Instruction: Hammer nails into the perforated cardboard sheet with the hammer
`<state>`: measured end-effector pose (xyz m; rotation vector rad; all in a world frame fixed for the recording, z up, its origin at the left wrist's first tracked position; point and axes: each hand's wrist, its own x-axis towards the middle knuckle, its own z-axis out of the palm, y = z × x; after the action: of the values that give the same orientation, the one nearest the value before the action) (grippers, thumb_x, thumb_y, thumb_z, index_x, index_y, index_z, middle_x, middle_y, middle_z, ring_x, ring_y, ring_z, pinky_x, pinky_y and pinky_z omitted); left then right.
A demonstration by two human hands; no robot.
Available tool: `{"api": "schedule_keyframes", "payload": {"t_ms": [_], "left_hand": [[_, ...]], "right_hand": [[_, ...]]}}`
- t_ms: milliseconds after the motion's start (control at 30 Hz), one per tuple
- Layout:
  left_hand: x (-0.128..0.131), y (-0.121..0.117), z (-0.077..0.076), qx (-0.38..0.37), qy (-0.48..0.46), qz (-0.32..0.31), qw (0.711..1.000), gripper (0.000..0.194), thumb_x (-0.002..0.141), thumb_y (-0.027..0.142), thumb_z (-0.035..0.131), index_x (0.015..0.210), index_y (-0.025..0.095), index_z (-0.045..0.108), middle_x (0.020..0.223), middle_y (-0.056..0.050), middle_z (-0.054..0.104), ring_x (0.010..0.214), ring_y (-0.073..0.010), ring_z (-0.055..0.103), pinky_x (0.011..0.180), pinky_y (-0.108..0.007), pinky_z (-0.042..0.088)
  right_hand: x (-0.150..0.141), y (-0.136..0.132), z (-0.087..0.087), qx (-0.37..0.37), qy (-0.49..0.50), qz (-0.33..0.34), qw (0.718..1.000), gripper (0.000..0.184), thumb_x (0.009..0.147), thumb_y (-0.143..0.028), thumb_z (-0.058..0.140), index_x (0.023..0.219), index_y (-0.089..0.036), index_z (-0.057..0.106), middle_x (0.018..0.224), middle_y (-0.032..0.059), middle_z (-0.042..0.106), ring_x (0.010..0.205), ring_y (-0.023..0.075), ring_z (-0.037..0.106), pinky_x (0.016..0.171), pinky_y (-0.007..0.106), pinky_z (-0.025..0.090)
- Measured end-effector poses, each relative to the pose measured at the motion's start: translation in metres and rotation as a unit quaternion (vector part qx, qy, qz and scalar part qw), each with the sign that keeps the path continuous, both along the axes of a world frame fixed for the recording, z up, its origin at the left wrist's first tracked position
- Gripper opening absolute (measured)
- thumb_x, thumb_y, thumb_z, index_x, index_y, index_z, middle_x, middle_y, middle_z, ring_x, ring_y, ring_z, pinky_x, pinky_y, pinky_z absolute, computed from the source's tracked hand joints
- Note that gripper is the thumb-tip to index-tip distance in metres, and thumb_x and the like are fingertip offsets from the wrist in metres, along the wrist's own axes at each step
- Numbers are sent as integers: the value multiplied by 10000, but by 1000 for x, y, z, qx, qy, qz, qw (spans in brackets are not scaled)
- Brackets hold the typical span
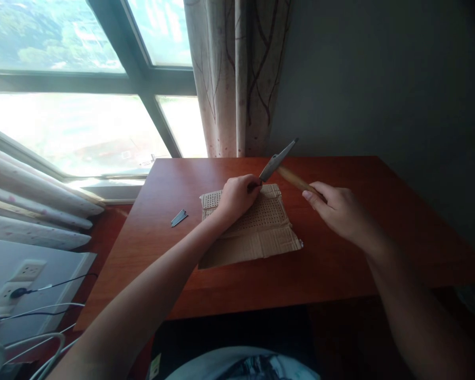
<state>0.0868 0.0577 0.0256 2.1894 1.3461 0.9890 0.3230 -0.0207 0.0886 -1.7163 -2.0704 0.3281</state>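
Hammer [274, 164], just one, in right hand [336, 208], over one cardboard piece [261, 241].

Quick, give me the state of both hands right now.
Left hand: closed, fingertips pinched over the cardboard; whatever is between them can't be made out.
Right hand: closed around the wooden handle of the hammer.

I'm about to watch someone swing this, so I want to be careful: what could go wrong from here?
The hammer head is right by the fingertips of the left hand, so a slightly off blow could catch them.
The cardboard lies directly on the table, so anything sharp driven through it might mark the surface.
The nails lie loose beside it and may roll if the tabletop is jarred.
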Motion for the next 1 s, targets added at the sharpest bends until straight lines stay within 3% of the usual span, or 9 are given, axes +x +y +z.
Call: {"api": "schedule_keyframes", "payload": {"t_ms": [333, 767, 1000], "left_hand": [[1, 0, 0, -1, -4, 5, 1000, 113, 840, 179, 650, 893, 186, 749, 869, -58, 773, 730, -179, 681, 683, -282, 508], [1, 1, 0, -2, 2, 5, 1000, 110, 838, 173, 653, 888, 191, 749, 863, -57, 769, 716, -179, 675, 686, -287, 509], [1, 1, 0, 1, 24, -4, 1000, 134, 827, 158, 643, 886, 200, 756, 863, -48, 770, 707, -183, 674, 677, -297, 496]], "right_hand": [[-5, 2, 27, 42, -49, -13, 998, 254, 968, -414, 467, 847, -232, 595, 635, 10, 561, 565, 174, 506, 575, 319, 295], [-7, 2, 24, 54, -92, -22, 994, 291, 982, -445, 435, 892, -238, 618, 646, 34, 600, 575, 198, 538, 562, 323, 286], [-9, 4, 19, -6, -103, -23, 994, 253, 979, -389, 464, 819, -231, 580, 630, 11, 587, 555, 173, 515, 556, 313, 250]]}}
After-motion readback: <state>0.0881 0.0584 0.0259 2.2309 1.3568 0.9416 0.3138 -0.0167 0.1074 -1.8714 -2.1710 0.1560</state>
